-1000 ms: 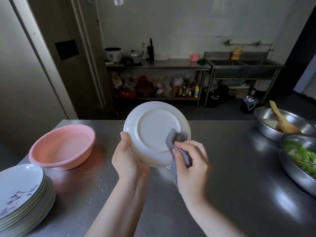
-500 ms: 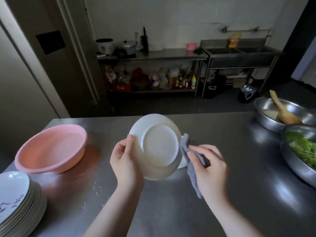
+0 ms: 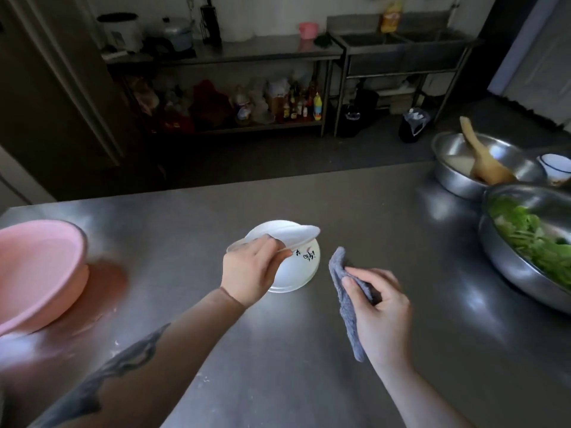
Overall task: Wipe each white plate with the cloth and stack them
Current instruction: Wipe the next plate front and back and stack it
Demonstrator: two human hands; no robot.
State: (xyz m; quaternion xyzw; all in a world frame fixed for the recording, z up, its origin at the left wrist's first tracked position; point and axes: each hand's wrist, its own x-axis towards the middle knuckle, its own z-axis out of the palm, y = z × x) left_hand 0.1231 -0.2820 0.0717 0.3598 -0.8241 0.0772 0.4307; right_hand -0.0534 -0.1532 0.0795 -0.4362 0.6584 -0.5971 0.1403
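Head view. A steel counter (image 3: 278, 350) filled the foreground; a dim kitchen with a shelf rack (image 3: 222, 54) and sink unit (image 3: 401, 44) lay behind. The pink basin (image 3: 37, 270) was cut off at the left edge. The left hand (image 3: 247, 273) gripped a blurred white plate (image 3: 293, 234), tilted just above the plate on the counter (image 3: 296, 270). The right hand (image 3: 380, 313) pinched the grey cloth (image 3: 346, 291), apart from both plates. One steel bowl (image 3: 531, 251) held greens (image 3: 531, 239); another steel bowl (image 3: 457, 168) held a wooden spoon (image 3: 482, 159).

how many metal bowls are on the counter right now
2. One bowl at the far right holds a wooden spoon; the other, nearer and partly cut off by the frame edge, holds greens. More may sit out of view.
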